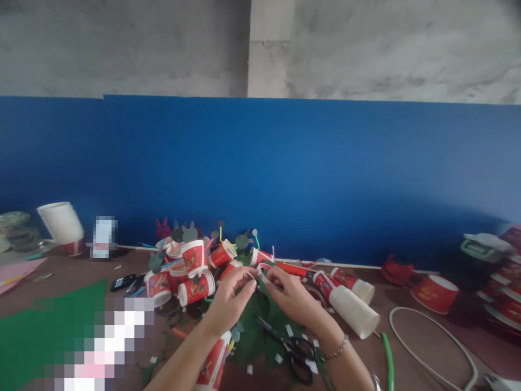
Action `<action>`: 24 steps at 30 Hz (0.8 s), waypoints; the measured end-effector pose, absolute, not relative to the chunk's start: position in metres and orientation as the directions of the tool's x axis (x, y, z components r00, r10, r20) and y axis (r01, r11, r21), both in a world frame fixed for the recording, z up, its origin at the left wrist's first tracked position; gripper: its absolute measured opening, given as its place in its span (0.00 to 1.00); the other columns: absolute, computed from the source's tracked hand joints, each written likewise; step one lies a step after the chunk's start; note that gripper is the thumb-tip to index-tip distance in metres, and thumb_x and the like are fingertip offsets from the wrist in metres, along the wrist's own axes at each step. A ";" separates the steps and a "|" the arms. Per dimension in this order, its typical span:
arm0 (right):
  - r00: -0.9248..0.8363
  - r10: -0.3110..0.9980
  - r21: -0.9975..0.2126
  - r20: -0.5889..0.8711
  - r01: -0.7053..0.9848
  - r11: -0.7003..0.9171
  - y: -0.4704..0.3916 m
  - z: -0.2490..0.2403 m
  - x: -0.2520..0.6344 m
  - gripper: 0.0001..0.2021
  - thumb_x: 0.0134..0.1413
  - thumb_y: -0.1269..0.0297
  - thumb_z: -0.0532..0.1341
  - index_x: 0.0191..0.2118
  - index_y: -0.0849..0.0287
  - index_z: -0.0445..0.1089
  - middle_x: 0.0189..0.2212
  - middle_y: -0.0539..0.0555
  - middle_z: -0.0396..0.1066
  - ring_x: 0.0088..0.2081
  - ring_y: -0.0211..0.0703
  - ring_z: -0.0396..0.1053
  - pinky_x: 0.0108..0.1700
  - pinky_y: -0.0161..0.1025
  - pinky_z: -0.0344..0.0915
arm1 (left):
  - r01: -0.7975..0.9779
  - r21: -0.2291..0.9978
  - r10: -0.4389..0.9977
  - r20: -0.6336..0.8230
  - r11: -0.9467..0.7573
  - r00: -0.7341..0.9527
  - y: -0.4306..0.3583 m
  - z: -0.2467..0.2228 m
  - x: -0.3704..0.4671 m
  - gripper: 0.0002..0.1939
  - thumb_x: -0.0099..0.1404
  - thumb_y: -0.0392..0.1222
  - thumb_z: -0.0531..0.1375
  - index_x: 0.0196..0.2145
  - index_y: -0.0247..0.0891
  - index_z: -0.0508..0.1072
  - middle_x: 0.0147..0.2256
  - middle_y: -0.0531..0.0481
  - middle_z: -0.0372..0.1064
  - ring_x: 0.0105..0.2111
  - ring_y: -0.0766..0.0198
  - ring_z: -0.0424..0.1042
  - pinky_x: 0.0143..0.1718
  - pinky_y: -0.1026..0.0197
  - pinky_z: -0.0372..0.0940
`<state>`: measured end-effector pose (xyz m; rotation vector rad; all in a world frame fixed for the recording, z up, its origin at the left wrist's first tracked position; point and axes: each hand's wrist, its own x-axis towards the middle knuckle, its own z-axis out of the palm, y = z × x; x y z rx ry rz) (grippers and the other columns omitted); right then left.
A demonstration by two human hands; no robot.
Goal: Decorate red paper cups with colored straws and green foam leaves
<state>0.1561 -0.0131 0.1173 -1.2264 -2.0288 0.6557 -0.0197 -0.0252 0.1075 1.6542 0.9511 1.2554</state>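
My left hand [234,298] is closed in a pinch over the middle of the table, with a small dark piece [249,277] at its fingertips, its kind unclear. Close beside it, my right hand [288,293] pinches a thin white strip [263,276]. The fingertips of both hands nearly meet. Below them, black-handled scissors [285,341] lie on dark green paper [254,339] among white scraps. Left of my hands is a pile of red and white paper cups [196,288], some with straws and paper cutouts. Another cup [215,363] lies under my left forearm.
Stacked white cups [354,310] lie at right, near a white cable loop [433,347] and a red tub [435,293]. A green sheet [52,320] covers the left side. A blue panel [260,174] stands along the back, and a white bucket [61,224] leans at far left.
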 end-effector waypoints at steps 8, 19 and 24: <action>-0.313 0.899 -0.684 0.307 0.584 0.437 -0.012 0.116 0.158 0.05 0.55 0.67 0.52 0.28 0.57 0.58 0.20 0.44 0.59 0.23 0.35 0.55 0.25 0.32 0.46 | 0.266 0.822 0.860 0.443 -0.503 0.255 -0.039 0.110 -0.013 0.10 0.62 0.40 0.57 0.40 0.41 0.75 0.39 0.44 0.74 0.41 0.54 0.72 0.45 0.57 0.64; -0.358 0.896 -0.636 0.262 0.635 0.439 -0.021 0.117 0.146 0.04 0.54 0.69 0.52 0.29 0.56 0.58 0.21 0.45 0.60 0.23 0.35 0.55 0.25 0.32 0.46 | 0.245 0.876 0.906 0.420 -0.416 0.038 -0.018 0.092 -0.014 0.04 0.59 0.40 0.59 0.28 0.38 0.69 0.28 0.51 0.71 0.31 0.60 0.71 0.36 0.60 0.65; -0.337 0.895 -0.630 0.293 0.636 0.446 -0.025 0.117 0.139 0.05 0.56 0.68 0.51 0.30 0.57 0.60 0.21 0.46 0.61 0.23 0.36 0.56 0.26 0.32 0.46 | 0.265 0.853 0.886 0.463 -0.450 0.016 -0.019 0.086 -0.014 0.02 0.59 0.38 0.58 0.29 0.39 0.68 0.28 0.51 0.70 0.31 0.61 0.71 0.36 0.60 0.65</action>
